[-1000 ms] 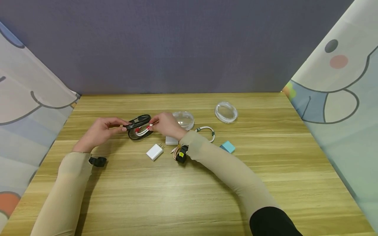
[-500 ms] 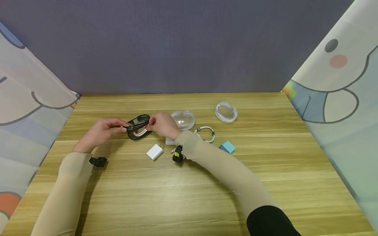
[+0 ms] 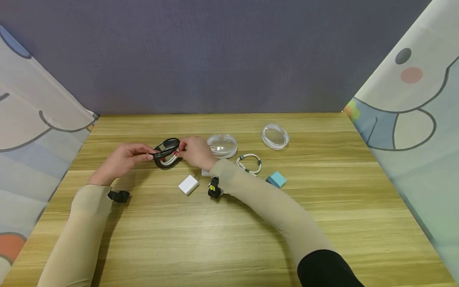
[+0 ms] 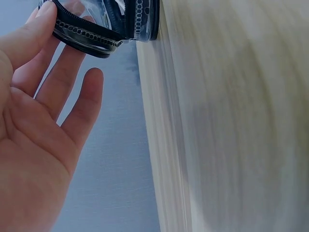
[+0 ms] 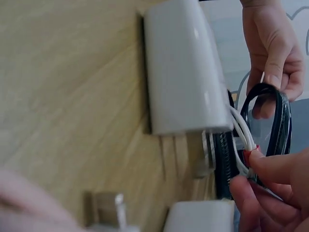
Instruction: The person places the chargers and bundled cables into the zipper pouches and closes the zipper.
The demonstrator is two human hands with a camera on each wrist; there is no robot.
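Note:
A round clear zip pouch (image 3: 156, 162) with black zipper edging stands gaping at the left of the table. My left hand (image 3: 123, 160) pinches its upper rim between thumb and fingers; in the left wrist view the zipper teeth (image 4: 89, 35) show beside the thumb. A coiled white cable (image 3: 167, 162) with red ties lies partly inside the pouch's opening. My right hand (image 3: 197, 152) pinches this cable at a red tie (image 5: 252, 152), seen closely in the right wrist view. Part of the coil is hidden behind the pouch rim and my right fingers.
A white charger (image 3: 188, 185) lies in front of the pouch. Another white block (image 3: 205, 173) is mostly hidden by my right wrist. Two round clear cases (image 3: 233, 149) with white rims, a white cable loop (image 3: 255, 171) and a light-blue block (image 3: 277, 179) lie further right.
My right hand has moved slightly left, carrying the white cable further into the pouch. The left hand keeps its grip on the rim, almost still.

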